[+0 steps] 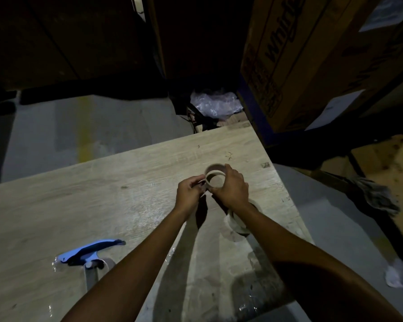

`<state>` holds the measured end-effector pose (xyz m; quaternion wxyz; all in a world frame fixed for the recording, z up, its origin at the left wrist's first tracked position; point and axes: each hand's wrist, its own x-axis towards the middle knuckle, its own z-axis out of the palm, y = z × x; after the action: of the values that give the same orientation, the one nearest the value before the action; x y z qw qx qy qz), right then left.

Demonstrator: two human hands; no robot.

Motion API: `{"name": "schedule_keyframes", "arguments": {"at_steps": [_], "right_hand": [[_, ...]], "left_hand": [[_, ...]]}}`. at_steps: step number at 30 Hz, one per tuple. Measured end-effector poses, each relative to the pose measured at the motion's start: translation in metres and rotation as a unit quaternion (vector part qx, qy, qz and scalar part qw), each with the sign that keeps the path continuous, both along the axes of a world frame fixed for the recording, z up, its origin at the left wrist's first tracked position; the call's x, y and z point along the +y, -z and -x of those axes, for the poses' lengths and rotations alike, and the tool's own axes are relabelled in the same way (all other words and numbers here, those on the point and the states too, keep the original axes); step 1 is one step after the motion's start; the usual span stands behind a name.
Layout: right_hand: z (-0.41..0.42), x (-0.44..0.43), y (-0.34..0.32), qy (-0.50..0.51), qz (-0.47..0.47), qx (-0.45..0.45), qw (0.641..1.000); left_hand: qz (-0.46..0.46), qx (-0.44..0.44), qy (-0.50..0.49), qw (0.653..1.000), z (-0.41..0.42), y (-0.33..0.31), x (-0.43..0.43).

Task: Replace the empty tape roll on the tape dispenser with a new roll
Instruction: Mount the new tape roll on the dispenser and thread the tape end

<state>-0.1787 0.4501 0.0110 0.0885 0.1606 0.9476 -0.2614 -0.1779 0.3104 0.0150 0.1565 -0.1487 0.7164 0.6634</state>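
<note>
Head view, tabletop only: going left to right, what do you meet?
Tape dispenser lying on the table → left hand → tape roll held between both hands → right hand. A second roll lies under the right forearm, so its place in the order is unclear.

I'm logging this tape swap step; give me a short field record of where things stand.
held item: tape roll, above the table
right hand: grip around the roll's outside
left hand: pinching at the roll's left edge
tape dispenser: lying on the table, near left, untouched
second roll: on the table under the right forearm, partly hidden
</note>
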Motion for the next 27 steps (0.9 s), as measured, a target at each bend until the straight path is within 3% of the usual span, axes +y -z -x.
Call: {"name": "schedule_keyframes", "arguments": {"at_steps": [10, 18, 27], "right_hand": [[0.001, -0.003, 0.017, 0.018, 0.003, -0.046, 0.999], [-0.029, 0.025, -0.009, 0.035, 0.090, 0.007, 0.995], [-0.099, 0.032, -0.015, 0.008, -0.050, -0.118, 0.992]], "left_hand": [[0.046, -0.015, 0.066, 0.997, 0.004, 0.029, -0.006], [0.034, -0.001, 0.044, 0.998, -0.013, -0.002, -0.020], [0.016, -0.026, 0.007, 1.000, -0.060, -0.004, -0.044]]}}
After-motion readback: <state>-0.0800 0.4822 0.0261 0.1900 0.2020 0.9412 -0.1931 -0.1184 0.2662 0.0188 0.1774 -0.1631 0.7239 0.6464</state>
